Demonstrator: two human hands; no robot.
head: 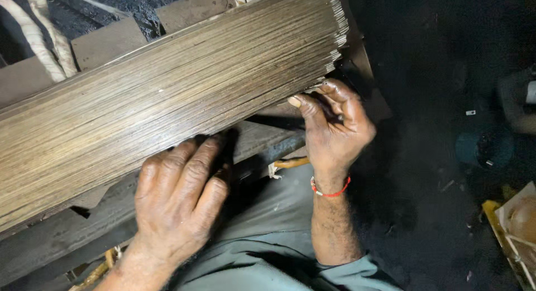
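While the left hand [178, 204] presses flat beneath the stack of thin sheets [167, 95], the right hand [335, 129] pinches its corner edge; squaring looks underway; next needs steady fingertip alignment.

Left hand [178, 204], lower centre, bare and grime-smudged; right hand [335, 132], centre, wearing a thin red wristband [329, 189]; grey-green sleeves [357, 274] along the bottom edge.

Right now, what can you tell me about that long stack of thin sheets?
The long stack of thin brownish metal-looking sheets lies tilted, rising to the right, edges facing the camera, across dark wooden boards. Its right end is slightly fanned. The left hand presses its lower edge; the right hand pinches the lower right corner.
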